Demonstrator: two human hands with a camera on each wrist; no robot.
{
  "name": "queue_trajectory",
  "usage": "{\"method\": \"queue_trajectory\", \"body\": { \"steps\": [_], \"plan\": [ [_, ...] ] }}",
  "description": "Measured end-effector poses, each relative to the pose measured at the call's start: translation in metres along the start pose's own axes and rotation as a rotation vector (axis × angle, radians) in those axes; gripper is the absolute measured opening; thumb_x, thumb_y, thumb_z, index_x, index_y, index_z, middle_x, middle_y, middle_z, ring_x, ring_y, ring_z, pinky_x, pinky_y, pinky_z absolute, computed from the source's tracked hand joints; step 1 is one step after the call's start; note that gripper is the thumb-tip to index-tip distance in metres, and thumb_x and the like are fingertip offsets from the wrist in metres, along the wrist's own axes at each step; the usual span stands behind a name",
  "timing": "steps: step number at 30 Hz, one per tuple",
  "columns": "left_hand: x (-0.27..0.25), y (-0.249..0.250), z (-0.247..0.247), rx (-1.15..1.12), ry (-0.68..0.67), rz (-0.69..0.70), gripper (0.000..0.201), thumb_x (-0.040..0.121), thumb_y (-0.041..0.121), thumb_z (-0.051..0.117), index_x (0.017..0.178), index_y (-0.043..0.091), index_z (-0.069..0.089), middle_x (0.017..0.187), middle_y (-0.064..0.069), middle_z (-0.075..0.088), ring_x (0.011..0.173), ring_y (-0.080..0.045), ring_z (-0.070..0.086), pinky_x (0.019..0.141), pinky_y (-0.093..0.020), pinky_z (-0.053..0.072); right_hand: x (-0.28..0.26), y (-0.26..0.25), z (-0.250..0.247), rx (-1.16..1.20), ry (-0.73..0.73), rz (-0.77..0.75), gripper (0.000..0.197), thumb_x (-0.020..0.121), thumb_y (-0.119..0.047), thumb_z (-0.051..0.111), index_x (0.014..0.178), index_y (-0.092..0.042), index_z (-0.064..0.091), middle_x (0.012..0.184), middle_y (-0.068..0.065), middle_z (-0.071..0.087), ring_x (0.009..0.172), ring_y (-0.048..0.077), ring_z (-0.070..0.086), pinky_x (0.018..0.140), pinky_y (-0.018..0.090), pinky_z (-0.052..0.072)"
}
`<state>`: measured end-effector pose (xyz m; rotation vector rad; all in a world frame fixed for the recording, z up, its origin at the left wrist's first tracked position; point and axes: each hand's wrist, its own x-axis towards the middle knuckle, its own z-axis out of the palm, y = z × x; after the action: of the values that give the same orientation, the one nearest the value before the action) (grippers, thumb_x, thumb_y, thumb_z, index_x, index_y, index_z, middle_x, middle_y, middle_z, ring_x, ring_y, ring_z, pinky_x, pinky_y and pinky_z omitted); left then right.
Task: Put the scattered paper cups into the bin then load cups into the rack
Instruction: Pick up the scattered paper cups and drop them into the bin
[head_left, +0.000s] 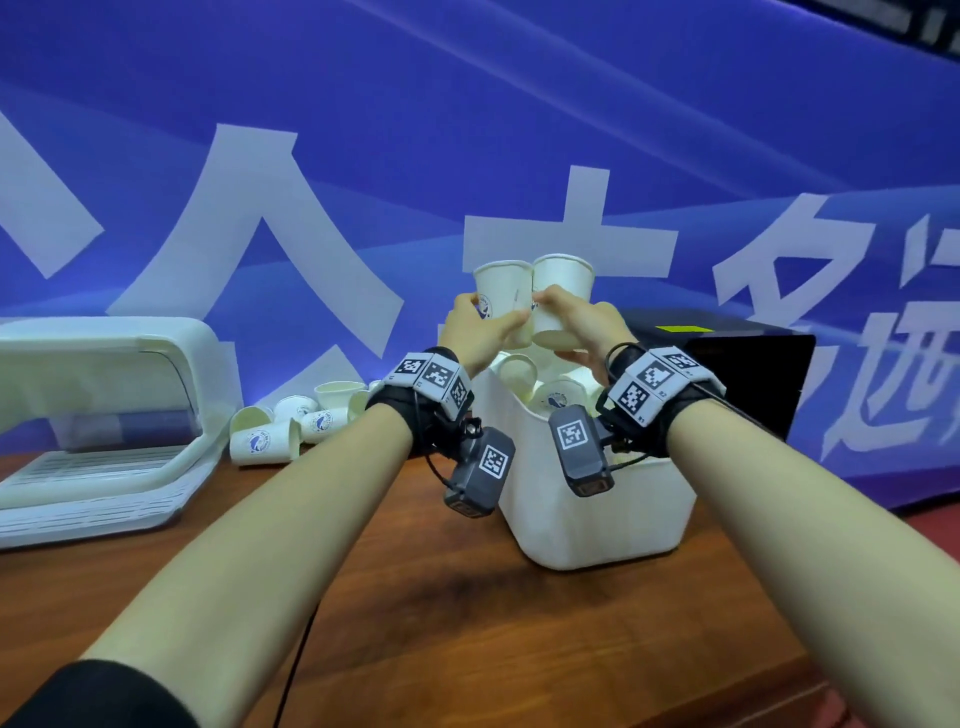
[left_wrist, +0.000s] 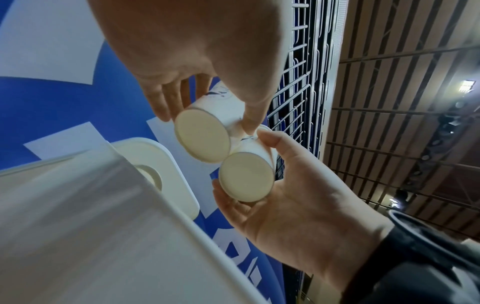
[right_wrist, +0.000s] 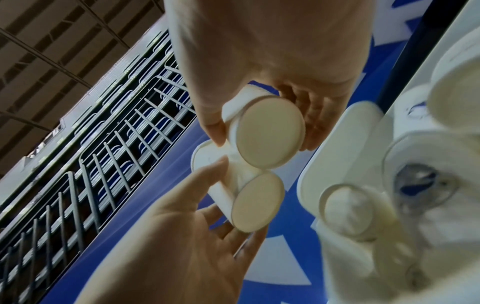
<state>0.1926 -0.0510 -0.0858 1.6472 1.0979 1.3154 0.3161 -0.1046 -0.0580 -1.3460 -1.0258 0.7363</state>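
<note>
The binning step was in hand — the left hand (head_left: 480, 332) and right hand (head_left: 582, 325) each gripped an upright paper cup (head_left: 503, 296) above the bin (head_left: 597, 514), rims touching — and next, I judged, came letting go over its opening.

Before me: wooden table (head_left: 426, 597). Behind it, blue banner (head_left: 467, 130) with large white characters. Black box (head_left: 727, 374) with yellow label at my right, against banner.

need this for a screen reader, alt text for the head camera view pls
Two hands each hold an upright paper cup, left hand and right hand, side by side above a white bin holding cups; more cups lie beside a white rack.
</note>
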Motion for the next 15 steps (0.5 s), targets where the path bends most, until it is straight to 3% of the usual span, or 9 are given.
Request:
{"method": "queue_trajectory", "body": {
  "steps": [3,4,6,8,9,10,12,13,15],
  "plan": [
    [-0.004,0.003,0.014,0.001,-0.023,-0.009,0.074,0.082,0.035,0.072,0.138,0.008,0.032,0.125,-0.005,0.052,0.101,-0.016,0.056,0.067,-0.017,0.044,0.004,0.004,-0.017,-0.040,0.020,0.034,0.073,0.050,-0.039,0.077,0.112,-0.003,0.059,0.103,0.009,0.068,0.086,0.022,0.070,0.083,0.040,0.059],
    [-0.006,0.004,0.017,0.005,-0.043,-0.021,0.078,0.082,0.035,0.072,0.140,0.008,0.028,0.126,-0.005,0.052,0.101,-0.016,0.057,0.069,-0.019,0.045,0.001,0.004,-0.021,-0.054,0.019,0.041,0.064,0.055,-0.035,0.077,0.108,-0.003,0.061,0.097,0.008,0.067,0.082,0.021,0.069,0.081,0.037,0.059],
    [-0.007,0.003,0.025,0.019,-0.070,-0.044,0.091,0.079,0.041,0.073,0.145,0.011,0.018,0.130,-0.007,0.053,0.108,-0.020,0.059,0.081,-0.026,0.049,-0.006,0.003,-0.029,-0.093,-0.010,0.051,0.041,0.071,-0.024,0.073,0.104,-0.003,0.062,0.084,0.006,0.063,0.070,0.019,0.064,0.059,0.027,0.056],
    [-0.009,0.002,0.031,0.056,-0.075,-0.052,0.104,0.070,0.052,0.074,0.147,0.015,0.014,0.134,-0.007,0.052,0.113,-0.024,0.059,0.092,-0.033,0.050,-0.008,0.005,-0.036,-0.123,-0.023,0.067,0.034,0.078,-0.019,0.069,0.108,-0.004,0.061,0.078,0.004,0.061,0.060,0.015,0.059,0.044,0.019,0.047],
    [-0.010,0.002,0.034,0.087,-0.075,-0.049,0.107,0.066,0.056,0.073,0.147,0.017,0.015,0.135,-0.006,0.051,0.114,-0.026,0.058,0.093,-0.035,0.049,-0.008,0.006,-0.038,-0.120,-0.034,0.068,0.032,0.079,-0.018,0.068,0.108,-0.005,0.061,0.078,0.005,0.061,0.059,0.015,0.059,0.042,0.018,0.046],
    [-0.012,0.002,0.035,0.112,-0.084,-0.057,0.104,0.067,0.056,0.072,0.146,0.016,0.017,0.134,-0.006,0.051,0.114,-0.026,0.058,0.091,-0.034,0.049,-0.009,0.007,-0.039,-0.118,-0.038,0.065,0.033,0.079,-0.019,0.069,0.107,-0.006,0.060,0.081,0.006,0.063,0.062,0.016,0.061,0.045,0.020,0.049],
    [-0.012,0.002,0.038,0.131,-0.110,-0.073,0.092,0.075,0.050,0.071,0.144,0.013,0.023,0.130,-0.007,0.054,0.112,-0.026,0.059,0.086,-0.033,0.049,-0.008,0.009,-0.040,-0.136,-0.032,0.080,0.041,0.069,-0.027,0.074,0.104,-0.010,0.061,0.097,0.008,0.069,0.080,0.023,0.068,0.070,0.034,0.060],
    [-0.012,0.000,0.039,0.131,-0.120,-0.078,0.094,0.072,0.053,0.072,0.143,0.012,0.026,0.130,-0.007,0.055,0.111,-0.026,0.059,0.089,-0.035,0.050,-0.007,0.011,-0.041,-0.152,-0.030,0.086,0.043,0.064,-0.031,0.075,0.101,-0.012,0.061,0.103,0.009,0.070,0.089,0.025,0.069,0.082,0.041,0.058],
    [-0.006,-0.007,0.042,0.152,-0.110,-0.084,0.112,0.051,0.072,0.071,0.139,0.013,0.035,0.126,-0.003,0.059,0.110,-0.023,0.060,0.094,-0.042,0.050,-0.005,0.014,-0.043,-0.187,-0.031,0.089,0.039,0.063,-0.035,0.076,0.093,-0.016,0.059,0.108,0.010,0.070,0.096,0.027,0.069,0.090,0.047,0.055]
  ]
}}
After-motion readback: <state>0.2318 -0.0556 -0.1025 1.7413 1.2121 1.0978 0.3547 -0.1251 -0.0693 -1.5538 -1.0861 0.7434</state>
